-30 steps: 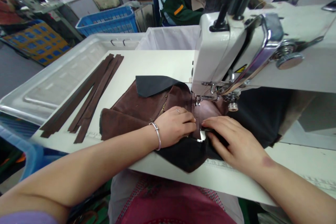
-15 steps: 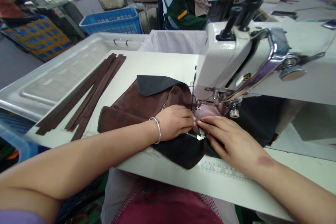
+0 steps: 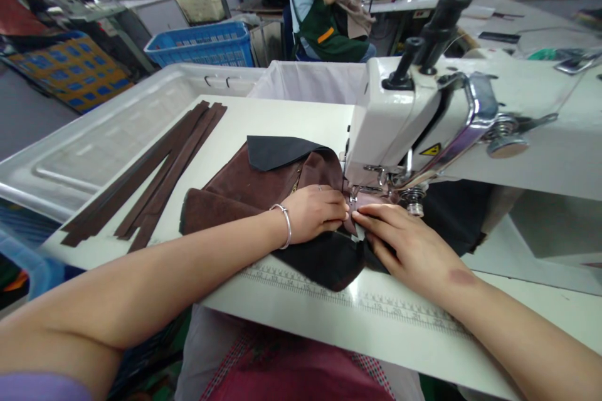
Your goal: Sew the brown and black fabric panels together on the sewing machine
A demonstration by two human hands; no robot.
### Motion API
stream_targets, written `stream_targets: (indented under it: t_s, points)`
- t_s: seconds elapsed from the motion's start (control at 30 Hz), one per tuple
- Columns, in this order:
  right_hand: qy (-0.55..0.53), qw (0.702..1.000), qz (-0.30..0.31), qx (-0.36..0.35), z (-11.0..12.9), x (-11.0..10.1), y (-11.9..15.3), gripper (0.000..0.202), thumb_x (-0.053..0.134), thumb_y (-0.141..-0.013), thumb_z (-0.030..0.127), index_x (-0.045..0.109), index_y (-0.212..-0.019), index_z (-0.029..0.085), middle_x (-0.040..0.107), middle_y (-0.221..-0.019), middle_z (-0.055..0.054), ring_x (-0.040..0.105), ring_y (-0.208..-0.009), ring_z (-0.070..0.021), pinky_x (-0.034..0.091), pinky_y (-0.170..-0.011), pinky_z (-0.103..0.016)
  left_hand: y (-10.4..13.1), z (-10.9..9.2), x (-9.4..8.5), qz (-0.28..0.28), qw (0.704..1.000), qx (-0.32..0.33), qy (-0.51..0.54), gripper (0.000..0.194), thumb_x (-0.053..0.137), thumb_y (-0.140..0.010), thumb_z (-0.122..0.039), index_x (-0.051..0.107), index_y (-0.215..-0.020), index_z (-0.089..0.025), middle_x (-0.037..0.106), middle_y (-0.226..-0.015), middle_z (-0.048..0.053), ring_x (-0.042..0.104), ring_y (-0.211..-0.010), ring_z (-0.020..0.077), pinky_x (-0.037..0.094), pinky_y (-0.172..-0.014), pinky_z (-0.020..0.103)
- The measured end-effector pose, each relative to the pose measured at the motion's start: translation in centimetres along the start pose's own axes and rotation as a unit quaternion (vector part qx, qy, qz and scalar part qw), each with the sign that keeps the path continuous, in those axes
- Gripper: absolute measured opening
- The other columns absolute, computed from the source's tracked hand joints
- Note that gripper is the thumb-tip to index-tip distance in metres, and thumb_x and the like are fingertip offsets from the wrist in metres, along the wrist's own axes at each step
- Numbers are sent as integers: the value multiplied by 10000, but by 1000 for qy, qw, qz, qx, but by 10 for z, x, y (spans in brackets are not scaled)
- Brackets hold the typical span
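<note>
A brown leather piece point(image 3: 273, 183) with a black flap point(image 3: 277, 151) and a short zipper lies under the needle area of a white sewing machine point(image 3: 385, 119). My left hand point(image 3: 317, 213), with a bracelet at the wrist, rests on the brown leather just left of the presser foot, its fingers together and pressing the material. On the other side my right hand point(image 3: 399, 235) holds the leather edge down, fingertips close to the left hand's. Black lining point(image 3: 329, 260) hangs below both hands, over the ruler marks on the table. The needle tip is hard to make out.
Brown strips point(image 3: 174, 163) lie at the left of the white tabletop point(image 3: 282, 291). Beyond are a clear plastic tray point(image 3: 94, 144), a white-lined bin point(image 3: 320, 83), a blue basket point(image 3: 202, 44) and a seated person point(image 3: 324, 19) in a green apron.
The view has shifted slightly, so the machine appears lower and farther left. The leather and black lining by the fingertips have moved up a little toward the machine. Both hands keep nearly the same hold.
</note>
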State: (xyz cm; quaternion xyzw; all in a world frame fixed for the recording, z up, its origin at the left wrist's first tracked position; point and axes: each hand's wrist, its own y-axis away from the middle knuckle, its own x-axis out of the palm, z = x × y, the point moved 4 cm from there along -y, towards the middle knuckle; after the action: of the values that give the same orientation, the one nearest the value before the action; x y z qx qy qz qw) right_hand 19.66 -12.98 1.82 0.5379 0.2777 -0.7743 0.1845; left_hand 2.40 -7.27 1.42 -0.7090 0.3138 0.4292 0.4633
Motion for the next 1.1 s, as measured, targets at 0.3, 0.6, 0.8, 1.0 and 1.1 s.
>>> stream_targets:
  t_s: [0.3, 0.6, 0.8, 1.0, 1.1]
  points:
    - [-2, 1000, 12, 9, -4, 3, -1, 413, 438, -914, 172, 514, -1320, 182, 516, -1336, -92, 438, -1254, -248, 413, -1022, -457, -1, 1, -2, -11, 1000, 4, -1, 167, 541, -905, -243, 678, -958, -164, 680, -1013, 63, 624, -972, 163, 498, -880, 318]
    - [-2, 1000, 9, 13, -4, 4, -1, 429, 448, -907, 169, 502, -1332, 187, 531, -1315, -109, 447, -1237, -270, 437, -980, -485, -1, 3, -1, -7, 1000, 4, -3, 168, 533, -908, -244, 676, -961, -174, 685, -1028, 56, 620, -1003, 166, 496, -899, 318]
    - [17, 1000, 3, 14, -1, 5, 1, 449, 471, -879, 155, 511, -1326, 189, 539, -1307, -119, 457, -1228, -281, 437, -969, -496, -1, 4, -2, 16, 1000, -4, 8, 168, 532, -910, -237, 670, -975, -166, 682, -1042, 77, 611, -1033, 171, 488, -928, 340]
    - [16, 1000, 13, 18, 0, 1, -4, 466, 516, -865, 229, 502, -1327, 178, 549, -1284, -129, 469, -1213, -293, 454, -946, -501, -8, 6, -14, 105, 994, 36, 16, 249, 585, -876, -253, 612, -1097, -141, 660, -1099, 96, 594, -1079, 183, 471, -963, 337]
    - [23, 1000, 19, 7, 1, -2, -9, 446, 551, -859, 294, 529, -1283, 161, 546, -1283, -128, 479, -1199, -294, 464, -939, -482, -12, 9, -15, 110, 989, 90, -45, 226, 544, -902, -282, 634, -1026, -117, 671, -1049, 126, 610, -1044, 212, 484, -941, 366]
